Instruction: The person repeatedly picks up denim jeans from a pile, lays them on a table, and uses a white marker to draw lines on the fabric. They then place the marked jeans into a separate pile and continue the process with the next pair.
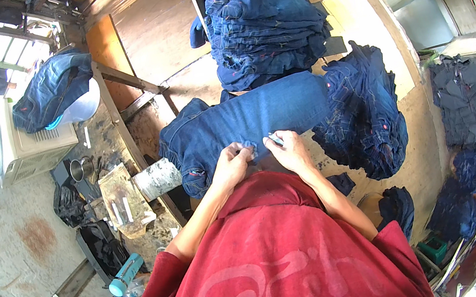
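Note:
A pair of blue jeans [257, 112] lies stretched crosswise in front of me, its waist end to the left and its leg to the right. My left hand [234, 164] is closed in a pinch at the near edge of the jeans, with a bit of pale blue showing at its fingertips. Beside it, my right hand [291, 152] is closed on a small pale piece [276, 138] gripped between thumb and fingers. What that piece is, I cannot make out. A whitish, worn cylinder [157, 179] sticks out to the left, next to the waist end.
A tall stack of folded jeans [263, 23] stands beyond my work. To the right lies a heap of dark jeans [365, 113]. At left are a wooden ledge with chalk-like sticks [128, 209], a metal cup [81, 170] and a turquoise bottle [125, 275]. Dark garments [475, 100] lie far right.

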The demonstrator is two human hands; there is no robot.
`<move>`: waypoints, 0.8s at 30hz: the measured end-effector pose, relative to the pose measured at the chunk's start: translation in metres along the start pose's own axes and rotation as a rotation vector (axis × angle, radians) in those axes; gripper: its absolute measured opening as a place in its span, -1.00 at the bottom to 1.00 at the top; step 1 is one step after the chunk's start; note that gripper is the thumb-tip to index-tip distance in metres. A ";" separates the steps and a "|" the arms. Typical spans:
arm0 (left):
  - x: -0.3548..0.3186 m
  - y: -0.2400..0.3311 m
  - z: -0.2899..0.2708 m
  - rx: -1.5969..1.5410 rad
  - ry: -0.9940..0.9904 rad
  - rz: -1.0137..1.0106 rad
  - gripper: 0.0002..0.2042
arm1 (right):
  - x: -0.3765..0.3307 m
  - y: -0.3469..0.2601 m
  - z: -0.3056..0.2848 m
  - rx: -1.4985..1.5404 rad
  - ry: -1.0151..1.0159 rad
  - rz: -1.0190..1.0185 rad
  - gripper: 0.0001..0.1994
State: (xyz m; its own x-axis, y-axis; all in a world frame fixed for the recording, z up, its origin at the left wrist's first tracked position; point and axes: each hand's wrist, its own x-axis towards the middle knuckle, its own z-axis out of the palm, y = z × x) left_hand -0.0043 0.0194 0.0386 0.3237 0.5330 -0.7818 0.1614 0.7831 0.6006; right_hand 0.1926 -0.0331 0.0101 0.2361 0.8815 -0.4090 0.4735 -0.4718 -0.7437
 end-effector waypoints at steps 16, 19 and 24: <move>-0.018 0.003 -0.011 -0.028 -0.158 0.068 -0.10 | 0.000 0.026 -0.029 0.177 0.026 0.101 -0.67; -0.018 0.002 -0.016 -0.079 -0.208 0.063 0.00 | 0.001 0.019 -0.055 0.056 0.077 -0.007 -0.77; -0.018 0.015 -0.018 0.068 -0.273 0.083 0.07 | 0.001 -0.034 -0.047 -0.012 -0.245 -0.296 -0.78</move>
State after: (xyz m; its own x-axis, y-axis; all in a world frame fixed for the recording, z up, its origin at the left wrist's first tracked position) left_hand -0.0244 0.0274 0.0583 0.5760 0.4808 -0.6611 0.1832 0.7123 0.6776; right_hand 0.2167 -0.0157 0.0597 -0.1217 0.9485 -0.2924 0.5011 -0.1956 -0.8430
